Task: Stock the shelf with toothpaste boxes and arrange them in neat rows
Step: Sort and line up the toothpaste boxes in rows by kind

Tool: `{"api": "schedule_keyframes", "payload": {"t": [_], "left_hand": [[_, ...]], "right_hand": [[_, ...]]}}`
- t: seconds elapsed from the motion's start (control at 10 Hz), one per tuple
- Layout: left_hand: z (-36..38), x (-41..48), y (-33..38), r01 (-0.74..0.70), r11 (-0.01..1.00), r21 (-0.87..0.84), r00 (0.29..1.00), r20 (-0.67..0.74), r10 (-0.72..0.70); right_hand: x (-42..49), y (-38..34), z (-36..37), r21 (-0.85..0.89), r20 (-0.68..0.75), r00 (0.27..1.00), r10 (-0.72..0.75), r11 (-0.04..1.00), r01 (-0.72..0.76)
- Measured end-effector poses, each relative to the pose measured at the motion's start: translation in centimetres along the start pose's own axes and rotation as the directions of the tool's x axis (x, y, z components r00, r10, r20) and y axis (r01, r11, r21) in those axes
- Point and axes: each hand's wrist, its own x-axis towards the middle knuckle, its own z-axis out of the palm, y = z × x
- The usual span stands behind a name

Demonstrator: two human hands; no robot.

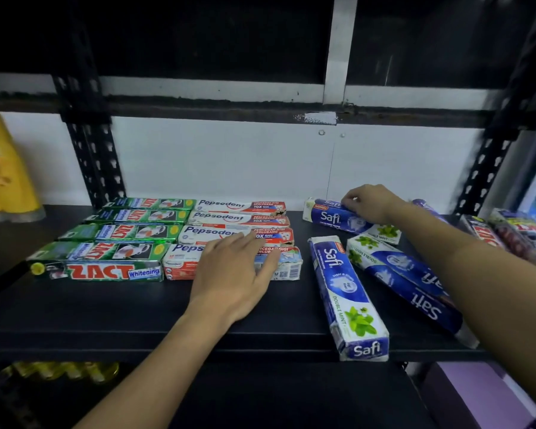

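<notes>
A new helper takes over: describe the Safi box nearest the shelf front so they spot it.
On the shelf, look right of the Pepsodent rows to the loose blue Safi boxes. The nearest box lies alone, front to back, closest to the Pepsodent; the rest pile at angles.

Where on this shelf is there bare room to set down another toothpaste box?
Bare shelf runs along the front, before the Zact boxes and Pepsodent boxes, left of the lengthwise Safi box. A narrower lane separates Pepsodent from Safi. The right is crowded with skewed Safi boxes around the right hand.
</notes>
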Motion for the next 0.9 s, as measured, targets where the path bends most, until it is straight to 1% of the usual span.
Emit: {"api": "schedule_keyframes", "payload": {"t": [0.2,0.3,0.4,0.5,0.6,0.7,0.8,0.9], "left_hand": [[-0.1,0.0,0.1,0.007,1.000,-0.003,1.000,0.012,-0.007],[0.0,-0.1,0.0,0.010,1.000,-0.007,1.000,0.008,-0.010],[0.0,0.0,0.0,0.012,1.000,-0.008,1.000,0.008,-0.012],[0.0,0.0,0.0,0.018,1.000,-0.008,1.000,0.012,-0.018],[0.0,0.0,0.0,0.019,1.000,-0.008,1.000,0.014,-0.019],[0.0,0.0,0.0,0.019,1.000,0.000,1.000,0.017,-0.019],[0.0,0.0,0.1,0.018,1.000,0.005,1.000,0.011,-0.018],[0.1,0.1,0.0,0.017,1.000,0.002,1.000,0.009,-0.017]], "right_hand": [[-0.4,0.5,-0.1,0.032,0.084,0.996,-0.032,0.999,0.029],[-0.4,1.0,-1.1,0.200,0.211,0.976,-0.059,0.980,0.016],[-0.3,1.0,-1.1,0.167,0.195,0.975,-0.105,0.983,0.072],[0.3,0.6,-0.3,-0.013,0.042,0.994,-0.097,0.995,0.097],[0.4,0.1,-0.1,-0.008,0.105,0.992,-0.073,0.997,0.074],[0.5,-0.2,0.6,-0.073,0.127,0.988,-0.090,0.992,0.100],[0.8,-0.6,1.4,-0.093,0.064,0.992,-0.106,0.989,0.112],[1.3,-1.2,1.8,-0.089,0.045,0.992,-0.118,0.989,0.122]]}}
